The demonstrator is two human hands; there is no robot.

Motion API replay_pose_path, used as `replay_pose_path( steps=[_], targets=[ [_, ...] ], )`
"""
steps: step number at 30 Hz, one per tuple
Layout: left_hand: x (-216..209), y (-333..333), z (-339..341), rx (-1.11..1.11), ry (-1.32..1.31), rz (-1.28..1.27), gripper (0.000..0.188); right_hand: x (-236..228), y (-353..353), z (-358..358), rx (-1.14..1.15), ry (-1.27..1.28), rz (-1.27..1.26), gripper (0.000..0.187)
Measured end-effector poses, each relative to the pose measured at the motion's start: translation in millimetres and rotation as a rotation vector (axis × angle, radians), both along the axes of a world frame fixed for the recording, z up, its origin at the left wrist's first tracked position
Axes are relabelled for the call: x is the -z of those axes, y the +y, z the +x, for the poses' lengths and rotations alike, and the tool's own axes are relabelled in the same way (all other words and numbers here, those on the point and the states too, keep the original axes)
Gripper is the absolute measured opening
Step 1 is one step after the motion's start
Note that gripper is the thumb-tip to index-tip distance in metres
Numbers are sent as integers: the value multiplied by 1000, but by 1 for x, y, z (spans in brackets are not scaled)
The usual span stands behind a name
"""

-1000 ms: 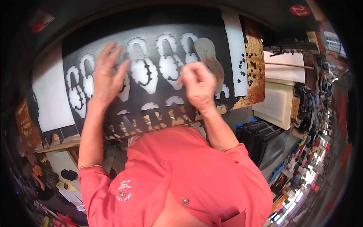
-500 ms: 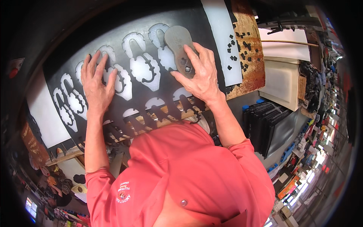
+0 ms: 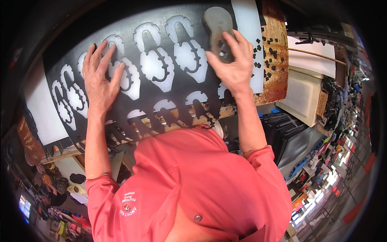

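Observation:
My right hand [image 3: 237, 70] grips a grey-brown, sole-shaped cutting die [image 3: 219, 25], thumb on its left side and fingers along its right. The die has small holes near its lower end and is slightly smeared by motion. It is over the right part of a black sheet [image 3: 179, 92], just right of the last large cut-out; I cannot tell whether it touches the sheet. My left hand [image 3: 98, 86] lies flat on the sheet farther left, fingers spread and holding nothing. Rows of sole-shaped and horseshoe-shaped cut-outs [image 3: 155, 66] show a white surface underneath.
A white board [image 3: 248, 22] reaches out past the sheet's right end. Beyond it, small black offcuts [image 3: 269, 60] are scattered on a rusty brown board [image 3: 278, 86]. The sheet's near edge hangs ragged over a wooden rail [image 3: 199, 121]. At the right stand a cream box [image 3: 300, 94] and stacked black sheets [image 3: 282, 127].
My right hand has moved the die right and away from me, off the rightmost large cut-out, which now shows whole. My left hand stays on the sheet. The view has shifted slightly.

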State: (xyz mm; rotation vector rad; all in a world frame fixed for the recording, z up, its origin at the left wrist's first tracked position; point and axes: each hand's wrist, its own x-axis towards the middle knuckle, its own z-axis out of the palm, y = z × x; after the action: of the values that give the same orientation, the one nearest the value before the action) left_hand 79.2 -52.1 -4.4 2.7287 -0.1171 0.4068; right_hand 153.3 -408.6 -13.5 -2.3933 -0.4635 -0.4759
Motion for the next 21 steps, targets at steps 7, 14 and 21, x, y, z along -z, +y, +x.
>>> replay_pose_path(
  steps=[7, 14, 21],
  targets=[
    [0, 2, -2, 8, -4, 10, 49, 5, 1, 10, -60, -62, -41, 56],
    [1, 4, -2, 10, -20, -7, 45, 8, 3, 12, -54, -29, 42, 61],
    [-46, -40, -90, 11, 34, -456, 12, 9, -4, -15, 29, 11, 132, 66]
  ],
)
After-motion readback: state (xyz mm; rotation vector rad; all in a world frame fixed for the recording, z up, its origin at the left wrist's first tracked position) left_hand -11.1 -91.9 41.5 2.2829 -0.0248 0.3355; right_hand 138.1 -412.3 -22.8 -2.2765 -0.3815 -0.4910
